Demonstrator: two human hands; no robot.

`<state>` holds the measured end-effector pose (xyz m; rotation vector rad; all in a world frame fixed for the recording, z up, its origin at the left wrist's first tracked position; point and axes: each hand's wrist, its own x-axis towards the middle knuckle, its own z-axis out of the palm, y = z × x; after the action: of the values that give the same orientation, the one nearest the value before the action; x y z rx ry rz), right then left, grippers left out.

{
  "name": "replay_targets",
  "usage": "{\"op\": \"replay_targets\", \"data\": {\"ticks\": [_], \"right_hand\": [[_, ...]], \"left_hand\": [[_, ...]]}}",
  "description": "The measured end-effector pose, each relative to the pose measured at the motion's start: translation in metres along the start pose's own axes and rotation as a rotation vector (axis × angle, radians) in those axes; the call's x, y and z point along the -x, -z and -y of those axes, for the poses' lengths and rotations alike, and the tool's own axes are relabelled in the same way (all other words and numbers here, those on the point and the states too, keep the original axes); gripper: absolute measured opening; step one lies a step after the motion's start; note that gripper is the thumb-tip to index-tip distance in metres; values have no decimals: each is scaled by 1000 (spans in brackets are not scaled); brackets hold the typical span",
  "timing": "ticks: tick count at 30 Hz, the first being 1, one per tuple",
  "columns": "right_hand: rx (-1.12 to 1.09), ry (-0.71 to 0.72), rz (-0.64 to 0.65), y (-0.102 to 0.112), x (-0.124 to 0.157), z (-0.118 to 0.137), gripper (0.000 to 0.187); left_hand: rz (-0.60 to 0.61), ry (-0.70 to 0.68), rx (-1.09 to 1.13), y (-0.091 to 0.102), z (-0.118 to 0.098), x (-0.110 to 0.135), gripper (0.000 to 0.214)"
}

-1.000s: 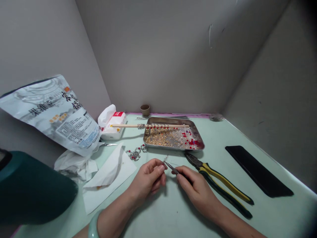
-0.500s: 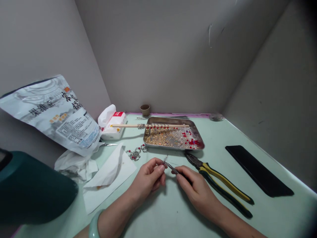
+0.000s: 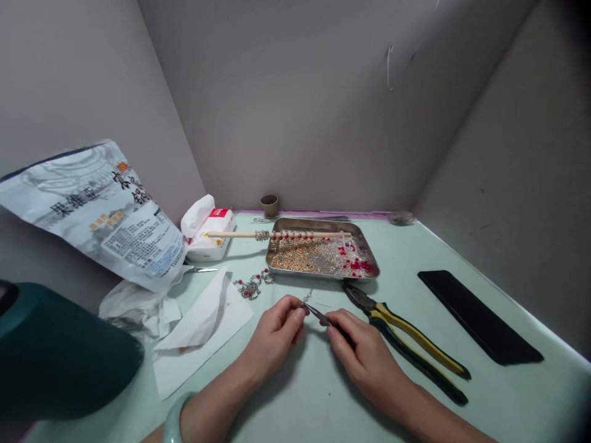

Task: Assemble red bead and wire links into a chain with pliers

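Note:
My left hand (image 3: 277,329) is closed in a pinch near the middle of the table. Between its thumb and forefinger is a short piece of thin wire chain (image 3: 308,297), whose fine links stick up past the fingertips; its far details are too small to make out. My right hand (image 3: 362,347) is wrapped around slim needle-nose pliers (image 3: 319,314). Their pointed metal tip meets the wire at the left fingertips, and the palm hides most of the dark handles. Behind the left hand lies a beaded chain (image 3: 252,287) with red beads and silvery links.
A metal tray (image 3: 323,278) holds gold, clear and red beads. Across it rests a wooden stick (image 3: 235,234) with beaded wire. Large combination pliers (image 3: 406,335) and a black slab (image 3: 480,317) lie right. Left are paper (image 3: 203,332), a tissue pack (image 3: 210,240), a pouch (image 3: 106,215) and a green container (image 3: 69,351).
The pliers' tip has shifted slightly left and down at the left fingertips, and more of the dark handle shows. The whole view has moved a little; both hands keep their grips.

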<state>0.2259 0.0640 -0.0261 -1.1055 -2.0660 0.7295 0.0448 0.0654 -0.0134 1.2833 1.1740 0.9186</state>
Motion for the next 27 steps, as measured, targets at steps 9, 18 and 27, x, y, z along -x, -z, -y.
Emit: {"op": "replay_targets", "data": {"ticks": [9,18,27], "right_hand": [[9,20,3,-3,4,4,17],[-70,-36,-4,1,1,5,16],[-90,-25,10,2,2,4,16]], "left_hand": [[11,34,125,-1,5,1,31],[31,7,119,0,5,0,32],[32,-20,-10,0,3,-1,31]]}}
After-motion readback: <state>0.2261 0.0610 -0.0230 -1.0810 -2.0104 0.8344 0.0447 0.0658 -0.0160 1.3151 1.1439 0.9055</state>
